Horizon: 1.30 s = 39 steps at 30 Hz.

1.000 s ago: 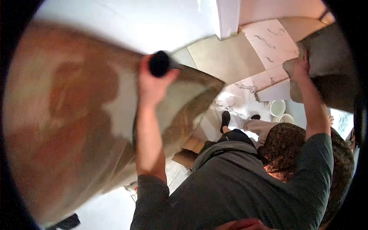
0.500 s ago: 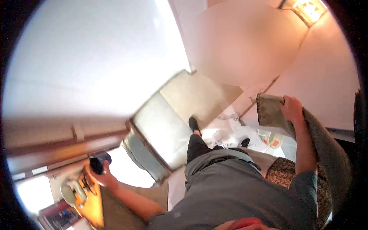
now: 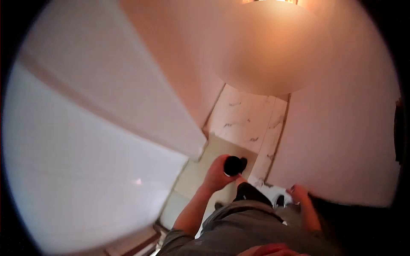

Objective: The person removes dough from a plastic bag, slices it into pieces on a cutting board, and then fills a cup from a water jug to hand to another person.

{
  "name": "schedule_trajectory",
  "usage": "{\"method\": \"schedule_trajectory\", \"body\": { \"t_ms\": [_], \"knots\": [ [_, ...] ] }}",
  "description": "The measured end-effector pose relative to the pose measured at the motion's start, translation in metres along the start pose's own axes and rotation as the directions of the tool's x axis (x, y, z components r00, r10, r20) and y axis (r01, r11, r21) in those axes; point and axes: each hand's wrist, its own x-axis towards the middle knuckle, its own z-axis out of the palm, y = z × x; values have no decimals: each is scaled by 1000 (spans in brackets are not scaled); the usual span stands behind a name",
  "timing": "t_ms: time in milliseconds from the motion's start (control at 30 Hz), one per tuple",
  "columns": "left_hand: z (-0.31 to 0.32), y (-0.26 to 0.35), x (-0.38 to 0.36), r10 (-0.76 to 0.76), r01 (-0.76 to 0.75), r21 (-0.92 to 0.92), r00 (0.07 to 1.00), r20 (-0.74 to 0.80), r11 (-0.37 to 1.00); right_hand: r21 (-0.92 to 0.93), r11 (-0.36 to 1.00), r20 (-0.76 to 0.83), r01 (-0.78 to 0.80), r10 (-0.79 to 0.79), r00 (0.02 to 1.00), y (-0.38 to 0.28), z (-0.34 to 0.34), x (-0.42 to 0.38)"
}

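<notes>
Since half a second ago the view has swung away from the cluttered ledge toward a bare wall and corner, the left arm has come in from the side to the body's midline, and the right arm has dropped from shoulder height to hip level. Nearest the camera lies the grey shirt (image 3: 252,232). The left hand (image 3: 218,173) is wrapped around a black cylindrical object (image 3: 232,165), held in front of the torso above the feet; what the object is cannot be made out. The right hand (image 3: 299,194) sits at the hip, closed on the edge of a dark cloth (image 3: 354,226) that hangs to the right, though the grip itself is blurred. Below, a black shoe (image 3: 279,200) stands on the marbled floor tiles (image 3: 243,119), beside a beige mat (image 3: 200,175). Farthest are the white wall panel (image 3: 94,170) and pink wall (image 3: 341,128). Judged from this pose, carrying goes best with the cylinder kept upright and the cloth clear of the feet.
</notes>
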Motion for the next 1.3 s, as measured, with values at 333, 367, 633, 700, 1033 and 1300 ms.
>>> {"method": "schedule_trajectory", "body": {
  "t_ms": [333,367,633,700,1033,1300],
  "knots": [
    [69,44,280,52,-63,25,946,321,998,634,624,-209,457,-431,878,-161,-144,195],
    [74,42,307,43,-53,22,942,334,998,628,557,-250,544,-517,818,-183,-181,212],
    [133,11,539,245,-265,46,936,254,963,452,317,-559,834,-628,542,-260,-332,403],
    [149,8,606,247,-253,-19,924,293,967,536,319,-548,782,-573,610,-264,-363,447],
    [249,101,990,559,-628,-87,611,560,773,507,574,-773,643,-26,633,-209,-604,629],
    [284,-53,1327,-295,302,160,953,-65,940,712,366,-700,599,306,645,-126,-711,869]
  ]
}}
